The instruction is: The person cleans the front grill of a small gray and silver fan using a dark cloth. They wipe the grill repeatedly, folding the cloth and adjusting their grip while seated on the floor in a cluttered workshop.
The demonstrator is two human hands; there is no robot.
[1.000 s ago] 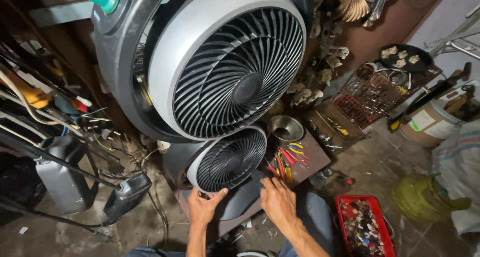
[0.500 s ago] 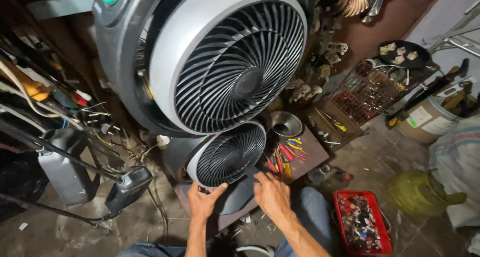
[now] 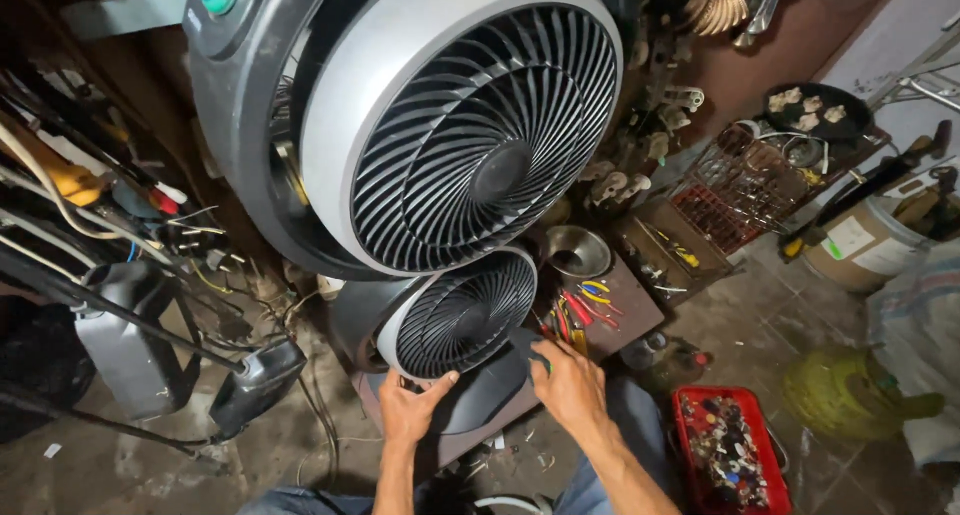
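Small fan (image 3: 462, 315): grey rim, black grille, on floor below large fan (image 3: 470, 135). L hand (image 3: 408, 407) fingers spread, touching lower rim; R hand (image 3: 566, 383) fingers curled at its right edge, grip unclear. Adj.: screwdrivers (image 3: 580, 310), metal bowl (image 3: 578, 250), red parts tray (image 3: 728, 453).

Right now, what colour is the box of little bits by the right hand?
Red: the parts tray shows plainly in the head view, below the right hand.

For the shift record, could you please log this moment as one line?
left hand: on small fan rim | right hand: at fan base | red tray: floor, right
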